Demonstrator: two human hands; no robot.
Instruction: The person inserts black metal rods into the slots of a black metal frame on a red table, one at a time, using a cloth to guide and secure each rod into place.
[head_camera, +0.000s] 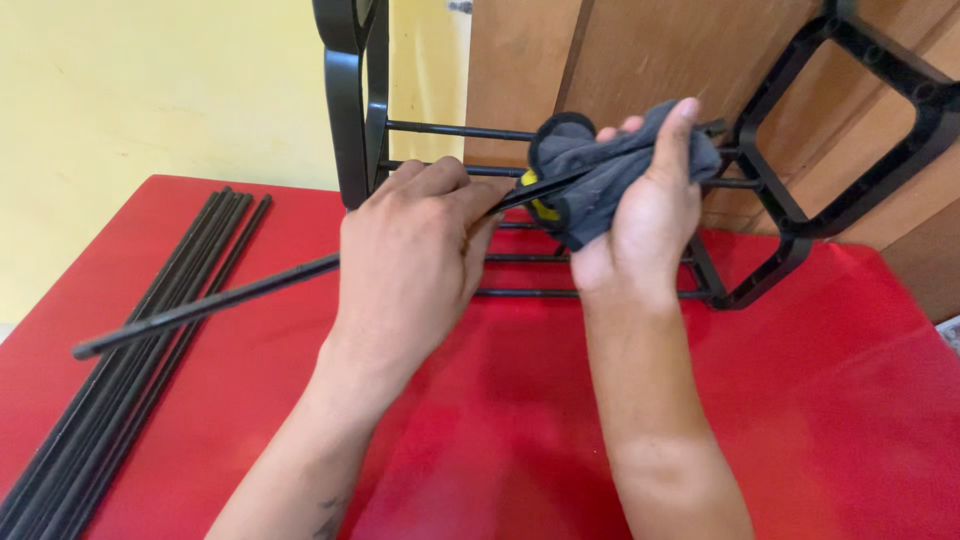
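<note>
The left hand (410, 265) clamps its grip on one thin black metal rod (220, 300), while the right hand (640, 215) squeezes a grey cloth (600, 175) around its end; the black rod bundle (130, 370) on the red counter (520, 420) lies untouched.

Left hand (410, 250) fingers curled, pinching closed; right hand (640, 200) clenched, thumb up; forearms converge forward.

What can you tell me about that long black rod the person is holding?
The rod is thin, straight and black, and looks like metal or plastic tubing. It slants from a free end low on the left, above the red table, up to the right. The left hand grips its middle; the right hand wraps a grey cloth round its far end. More black rods lie beneath.
</note>
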